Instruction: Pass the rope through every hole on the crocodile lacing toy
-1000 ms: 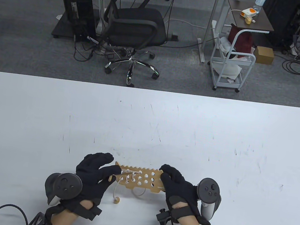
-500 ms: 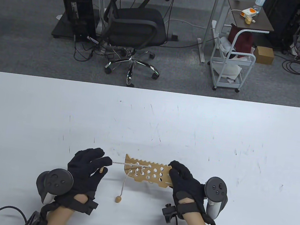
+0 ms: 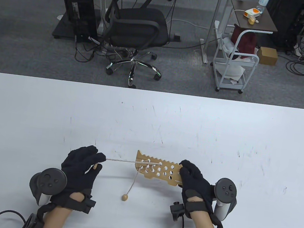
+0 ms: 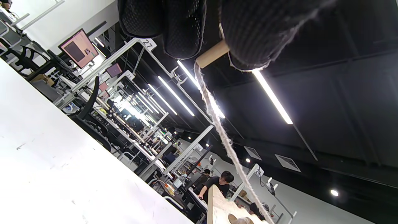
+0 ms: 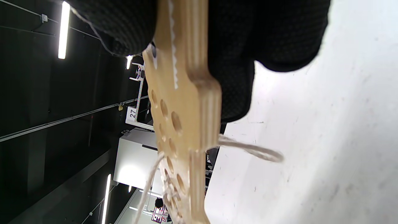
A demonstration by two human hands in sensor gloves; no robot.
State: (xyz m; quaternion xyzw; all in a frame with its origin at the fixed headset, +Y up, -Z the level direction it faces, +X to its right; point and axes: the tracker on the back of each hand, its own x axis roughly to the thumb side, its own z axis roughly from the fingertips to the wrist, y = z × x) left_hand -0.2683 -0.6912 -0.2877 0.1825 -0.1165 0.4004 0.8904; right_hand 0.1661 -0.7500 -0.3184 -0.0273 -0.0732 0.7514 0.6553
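The wooden crocodile lacing toy (image 3: 158, 170) is held above the white table (image 3: 151, 119), its long edge running left to right. My right hand (image 3: 188, 175) grips its right end; the right wrist view shows the board (image 5: 183, 102) edge-on between my fingers (image 5: 279, 34). My left hand (image 3: 94, 162) pinches the wooden needle (image 3: 95, 166) of the rope (image 3: 120, 161), which runs taut from the toy's left holes to my fingers. The left wrist view shows the needle (image 4: 213, 56) between my fingertips (image 4: 258, 34). The rope's other end hangs down to a wooden bead (image 3: 125, 197).
An office chair (image 3: 135, 25) and a white cart (image 3: 236, 60) stand on the floor beyond the table's far edge. Cables trail from both wrists at the table's near edge.
My left hand has pulled the needle and rope out to the left, and the rope is now taut. My right hand has moved the toy right and a little farther away. The bead swung right.
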